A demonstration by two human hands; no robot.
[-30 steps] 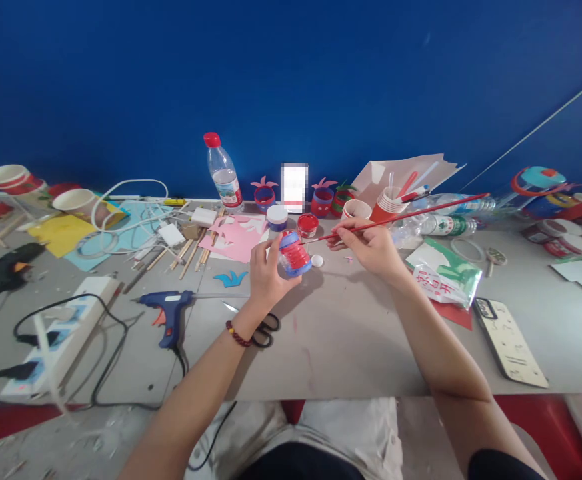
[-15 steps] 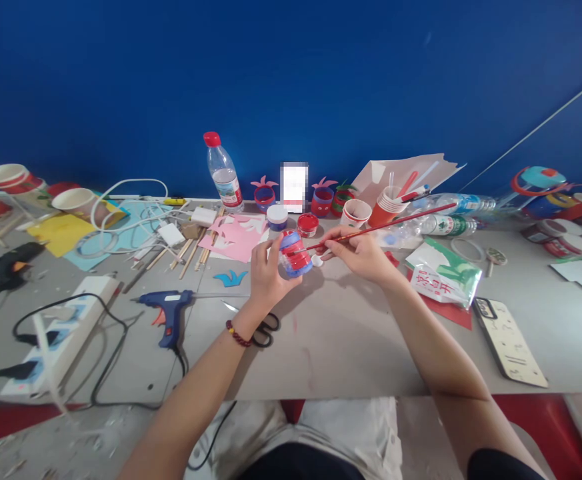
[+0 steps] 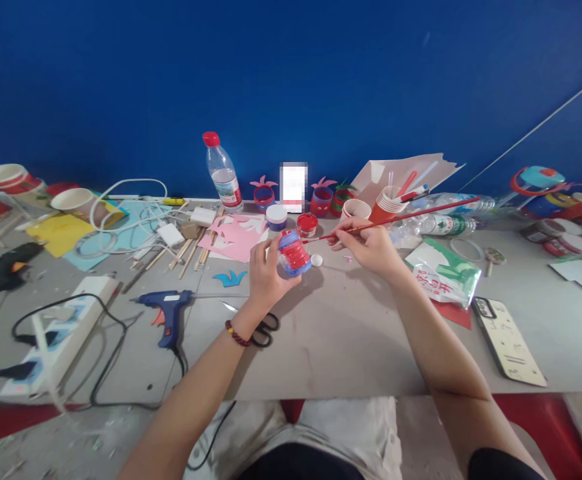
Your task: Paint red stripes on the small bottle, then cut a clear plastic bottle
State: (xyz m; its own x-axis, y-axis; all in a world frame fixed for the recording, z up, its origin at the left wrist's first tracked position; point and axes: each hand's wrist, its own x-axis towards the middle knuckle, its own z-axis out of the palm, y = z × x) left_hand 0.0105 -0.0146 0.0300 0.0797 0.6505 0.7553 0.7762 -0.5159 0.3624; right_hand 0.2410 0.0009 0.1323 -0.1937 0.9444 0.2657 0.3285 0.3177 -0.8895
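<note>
My left hand (image 3: 269,273) is closed around a small clear plastic piece painted in blue and red bands (image 3: 295,255), held tilted above the table. Between the fingers of my right hand (image 3: 363,245) is a long red paintbrush (image 3: 401,219); its tip points left, close by the painted piece's upper right side. Just behind the brush tip stands an open jar of red paint (image 3: 307,225). A jar with a white lid (image 3: 277,217) is beside it. On the table under the brush lies a small white cap (image 3: 316,261).
Scissors (image 3: 265,331) and a blue glue gun (image 3: 169,313) lie near my left forearm. A power strip (image 3: 65,337) with cables is at the left, a phone (image 3: 511,340) at the right. Bottles, paper cups and a blue wall (image 3: 291,80) stand behind.
My right hand has drawn the brush back to the right, away from the painted piece, toward the red paint jar. My left hand has barely moved.
</note>
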